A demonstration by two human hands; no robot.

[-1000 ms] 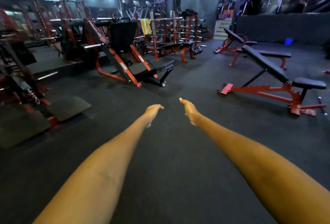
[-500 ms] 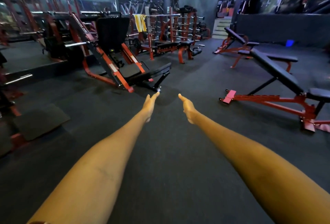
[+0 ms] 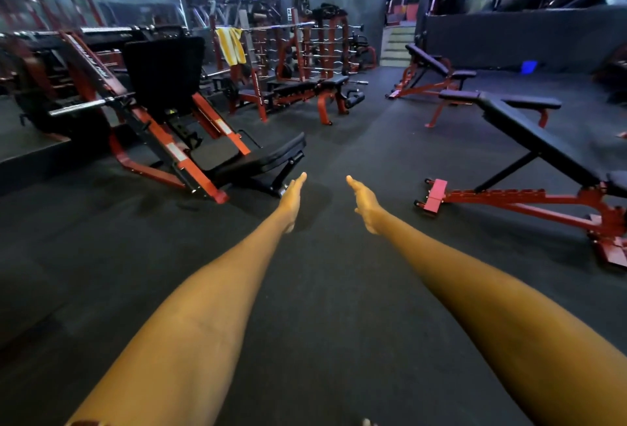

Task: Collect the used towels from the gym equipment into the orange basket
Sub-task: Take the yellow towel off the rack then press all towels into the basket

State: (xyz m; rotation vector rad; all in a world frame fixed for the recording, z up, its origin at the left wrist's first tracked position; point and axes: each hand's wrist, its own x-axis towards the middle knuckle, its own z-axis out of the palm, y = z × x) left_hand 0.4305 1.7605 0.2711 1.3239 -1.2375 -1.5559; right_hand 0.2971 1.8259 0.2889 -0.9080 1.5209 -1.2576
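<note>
— What's under you, and what's the room like?

— A dark rubber floor (image 3: 339, 290), matte and speckled, running from my feet to the far wall. The room is dim, with small ceiling lights at the far left and a blue glow (image 3: 528, 66) low by the far right wall. Steps (image 3: 398, 45) rise at the far end, near the middle.

— And your hands?

— Both arms are stretched out ahead of me over the floor. My left hand (image 3: 292, 200) has its fingers straight and together, holding nothing. My right hand (image 3: 364, 203) is the same: flat, fingers extended, nothing in it. The two are near each other but apart.

— Where's a towel?

— A yellow towel (image 3: 231, 45) hangs draped over a bar (image 3: 271, 26) on the far rack, left of centre and well away from my hands. I can't make out the orange basket anywhere.

— What stands around you?

— On the left, a red-framed leg press (image 3: 163, 110) with a black back pad, its low seat reaching close to my left hand. Behind it, a flat bench (image 3: 305, 86) under the rack. On the right, an inclined bench (image 3: 529, 140) with black padding on a red frame, near my right hand's side. Farther back on the right, another bench (image 3: 431, 67) of the same kind in front of a dark low wall.
</note>
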